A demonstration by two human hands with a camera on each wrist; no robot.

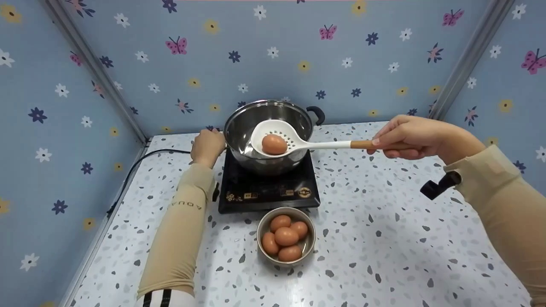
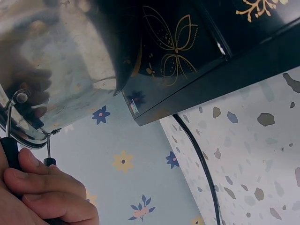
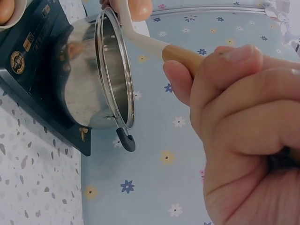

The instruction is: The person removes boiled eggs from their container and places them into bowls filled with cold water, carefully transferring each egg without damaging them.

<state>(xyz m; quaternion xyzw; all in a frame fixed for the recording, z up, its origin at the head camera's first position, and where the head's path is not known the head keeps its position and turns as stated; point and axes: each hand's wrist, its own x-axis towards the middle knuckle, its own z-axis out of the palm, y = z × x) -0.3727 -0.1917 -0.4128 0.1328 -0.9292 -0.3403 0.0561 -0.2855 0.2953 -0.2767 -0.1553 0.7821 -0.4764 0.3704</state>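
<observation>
My right hand (image 1: 405,137) grips the wooden handle (image 1: 360,145) of a white slotted spoon (image 1: 328,145). In its bowl lies one brown egg (image 1: 274,144), held over the mouth of a steel pot (image 1: 266,164). The left wrist view shows my left hand (image 2: 51,192) with its fingers curled round the black pot handle (image 2: 10,152) on the pot's left side. The pot stands on a black induction cooker (image 1: 268,196). In the right wrist view, the spoon's wooden handle (image 3: 183,58) runs between thumb and fingers.
A small metal bowl (image 1: 313,245) with several brown eggs (image 1: 286,236) stands in front of the cooker. A black cord (image 1: 140,160) runs left from the cooker across the speckled table (image 1: 371,264). Patterned wall panels (image 1: 273,55) enclose the back and sides.
</observation>
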